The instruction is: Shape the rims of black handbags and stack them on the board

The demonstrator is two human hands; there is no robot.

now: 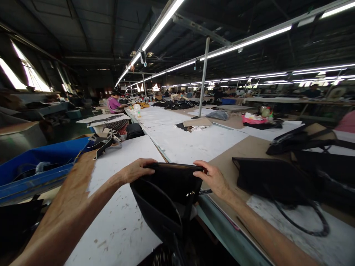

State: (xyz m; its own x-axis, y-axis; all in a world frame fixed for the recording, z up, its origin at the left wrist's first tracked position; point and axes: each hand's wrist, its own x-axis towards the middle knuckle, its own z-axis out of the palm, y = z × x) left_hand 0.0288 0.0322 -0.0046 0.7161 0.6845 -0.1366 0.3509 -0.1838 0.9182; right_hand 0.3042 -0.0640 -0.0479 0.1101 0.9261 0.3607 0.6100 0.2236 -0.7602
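I hold a black handbag (169, 195) up in front of me by its top edge. My left hand (137, 170) grips the left end of that edge with its fingers curled over it. My right hand (212, 178) grips the right end the same way. The bag hangs over the gap between two long worktables, its strap looping down inside. A small metal fitting glints on its right side.
More black bags (273, 179) and straps lie on the right table (222, 140). A blue bin (41, 166) stands at the left edge. The white table (122, 207) runs far ahead, with a seated person in a pink top (113, 104) and cut pieces further along.
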